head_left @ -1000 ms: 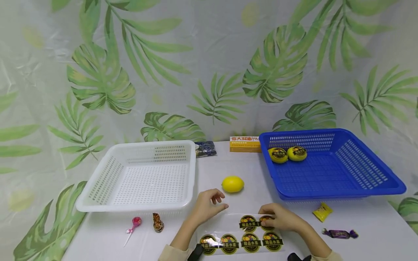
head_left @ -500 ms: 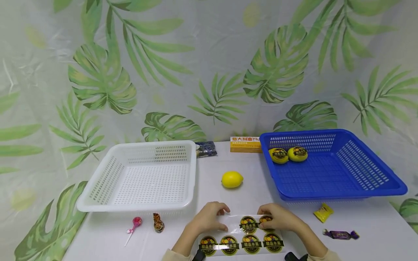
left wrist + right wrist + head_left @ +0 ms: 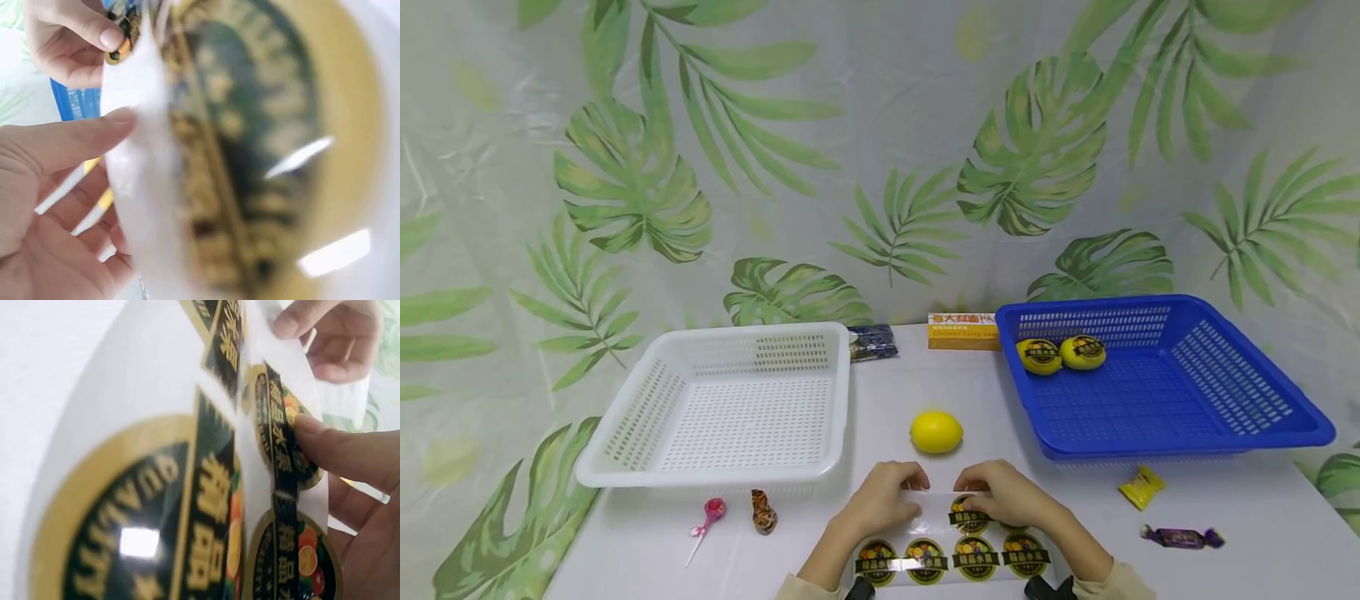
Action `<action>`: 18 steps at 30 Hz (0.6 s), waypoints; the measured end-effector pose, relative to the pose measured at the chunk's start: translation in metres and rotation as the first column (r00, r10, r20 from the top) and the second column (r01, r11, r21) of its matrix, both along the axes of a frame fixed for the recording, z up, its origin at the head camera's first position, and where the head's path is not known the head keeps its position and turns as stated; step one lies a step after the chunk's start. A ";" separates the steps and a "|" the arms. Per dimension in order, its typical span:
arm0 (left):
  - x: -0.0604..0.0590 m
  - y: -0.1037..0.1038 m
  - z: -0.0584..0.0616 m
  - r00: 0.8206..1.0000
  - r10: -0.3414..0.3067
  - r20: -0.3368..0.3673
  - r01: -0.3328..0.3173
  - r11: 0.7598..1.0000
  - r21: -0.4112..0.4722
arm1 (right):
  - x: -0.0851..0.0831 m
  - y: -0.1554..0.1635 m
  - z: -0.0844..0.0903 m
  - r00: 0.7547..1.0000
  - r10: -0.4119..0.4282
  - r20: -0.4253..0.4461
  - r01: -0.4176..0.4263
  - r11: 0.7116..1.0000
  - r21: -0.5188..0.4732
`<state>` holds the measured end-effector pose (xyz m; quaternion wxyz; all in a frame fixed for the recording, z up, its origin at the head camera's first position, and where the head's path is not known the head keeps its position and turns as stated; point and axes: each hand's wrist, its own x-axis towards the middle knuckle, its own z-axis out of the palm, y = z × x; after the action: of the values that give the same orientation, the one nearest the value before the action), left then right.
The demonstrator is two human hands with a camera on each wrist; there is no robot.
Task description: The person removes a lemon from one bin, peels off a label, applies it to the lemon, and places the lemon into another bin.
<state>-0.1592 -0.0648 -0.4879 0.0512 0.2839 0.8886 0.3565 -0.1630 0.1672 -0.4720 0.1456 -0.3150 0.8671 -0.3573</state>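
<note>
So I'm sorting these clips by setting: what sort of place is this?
Probably a staged tabletop set, not a real shop or kitchen. A leaf-print backdrop hangs behind a white table; on it stand a white basket and a blue basket, with both hands on a sticker sheet.

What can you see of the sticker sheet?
The sticker sheet is glossy white backing that lies at the table's near edge, in front of the lemon. It carries round black-and-gold fruit labels: four in the near row, at least one in the far row. The left hand pinches its far edge; the right hand holds a far-row label.
</note>
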 end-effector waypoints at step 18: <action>0.001 -0.023 0.007 0.994 0.040 0.100 -0.067 0.956 0.286 | -0.006 0.025 0.012 0.998 -0.014 0.063 0.022 0.992 -0.128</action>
<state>-0.1586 -0.0874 -0.4808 0.0408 0.2471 0.8311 0.4965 -0.1694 0.1920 -0.4596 0.1484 -0.3049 0.8402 -0.4232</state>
